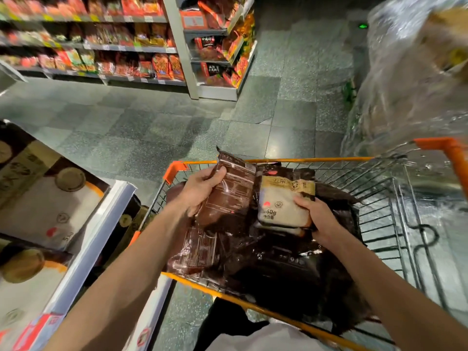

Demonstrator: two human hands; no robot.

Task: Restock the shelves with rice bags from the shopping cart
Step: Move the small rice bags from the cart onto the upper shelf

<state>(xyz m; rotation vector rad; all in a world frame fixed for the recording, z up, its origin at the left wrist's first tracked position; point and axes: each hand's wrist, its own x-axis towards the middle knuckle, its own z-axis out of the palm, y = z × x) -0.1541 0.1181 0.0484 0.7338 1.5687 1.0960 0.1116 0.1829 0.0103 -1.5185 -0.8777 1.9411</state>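
Two bags are held just above the load of the shopping cart, one in each hand. The left hand is clamped on the upper left edge of a dark brown bag, thumb on the face and fingers curled behind, so the bag hangs tilted with its top corner raised. The right hand is closed on the lower right corner of a pale rice bag, thumb laid over the front. The two bags are kept side by side, touching or nearly so, probably so that both can be lifted out in one trip. Below both grips, more dark bags are heaped loosely in the basket, so much of the restocking is judged to be left. To the left of the left forearm a shelf is stocked with larger rice bags, presumably the destination. On the pale bag "60g" is read beside the thumb, any leading digit being cut off; small characters sit under it, and a gold band above carries Chinese characters too blurred to be read with confidence. A red round mark is seen left of the weight. The dark bag is turned back outward, with fine print that cannot be read.
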